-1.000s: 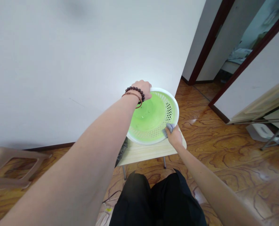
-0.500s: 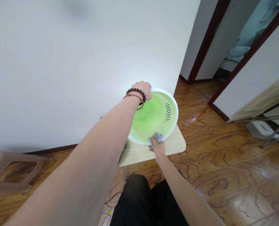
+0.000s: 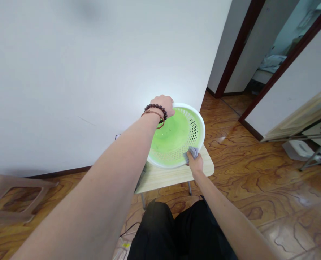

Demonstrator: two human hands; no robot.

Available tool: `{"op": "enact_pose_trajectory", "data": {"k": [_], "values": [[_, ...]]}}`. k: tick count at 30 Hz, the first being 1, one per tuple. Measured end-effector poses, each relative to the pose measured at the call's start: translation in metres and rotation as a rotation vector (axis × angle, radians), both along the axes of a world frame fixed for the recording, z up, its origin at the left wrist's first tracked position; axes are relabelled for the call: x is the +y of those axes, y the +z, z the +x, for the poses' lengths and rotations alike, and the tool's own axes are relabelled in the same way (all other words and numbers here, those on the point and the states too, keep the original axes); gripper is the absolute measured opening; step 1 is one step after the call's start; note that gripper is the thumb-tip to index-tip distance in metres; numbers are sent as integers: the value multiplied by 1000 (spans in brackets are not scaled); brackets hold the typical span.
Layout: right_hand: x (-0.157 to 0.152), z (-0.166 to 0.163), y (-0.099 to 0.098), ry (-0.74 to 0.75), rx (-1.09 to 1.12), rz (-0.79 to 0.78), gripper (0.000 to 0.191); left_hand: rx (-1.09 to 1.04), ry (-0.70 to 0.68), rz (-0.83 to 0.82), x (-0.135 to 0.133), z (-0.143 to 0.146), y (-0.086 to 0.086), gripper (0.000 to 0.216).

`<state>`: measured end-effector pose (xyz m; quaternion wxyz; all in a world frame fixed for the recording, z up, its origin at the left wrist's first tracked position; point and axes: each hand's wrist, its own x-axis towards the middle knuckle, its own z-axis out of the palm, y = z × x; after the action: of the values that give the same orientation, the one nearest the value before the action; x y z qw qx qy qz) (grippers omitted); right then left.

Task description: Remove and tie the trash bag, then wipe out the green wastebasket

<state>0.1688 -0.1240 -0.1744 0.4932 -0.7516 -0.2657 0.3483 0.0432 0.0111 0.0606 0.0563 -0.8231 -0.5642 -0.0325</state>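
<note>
A round green and white plastic colander [image 3: 173,135] sits tilted over the small wooden-topped table [image 3: 163,180], its inside facing me. My left hand [image 3: 163,104] is closed around its far rim; a beaded bracelet and a brown band circle that wrist. At the near right rim, my right hand [image 3: 196,163] pinches a grey cloth [image 3: 192,152] over the edge, thumb inside the colander. My left forearm hides part of the colander's left side and the table behind it.
The white wall [image 3: 95,72] rises right behind the table. A beige plastic stool [image 3: 16,198] lies at the left on the wood-look floor [image 3: 244,180]. To the right are a doorway and a white box [image 3: 298,148] beside metal legs.
My right hand has slid the grey cloth rightward and slightly up along the colander's near rim. My left hand keeps its grip on the far rim.
</note>
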Motion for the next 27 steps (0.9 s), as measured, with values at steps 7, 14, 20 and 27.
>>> {"op": "enact_pose_trajectory", "data": {"k": [7,14,20,27], "values": [[-23,-73,-9,13,698,141,39,-34,52,5,-4,0,0,39],[-19,-25,-1,21,382,-21,42,11,127,22,-19,-13,-9,40],[9,58,41,277,-601,-116,44,31,124,62,-21,-23,-13,41],[4,28,21,181,-435,-151,47,12,160,35,-22,-17,-13,38]]}}
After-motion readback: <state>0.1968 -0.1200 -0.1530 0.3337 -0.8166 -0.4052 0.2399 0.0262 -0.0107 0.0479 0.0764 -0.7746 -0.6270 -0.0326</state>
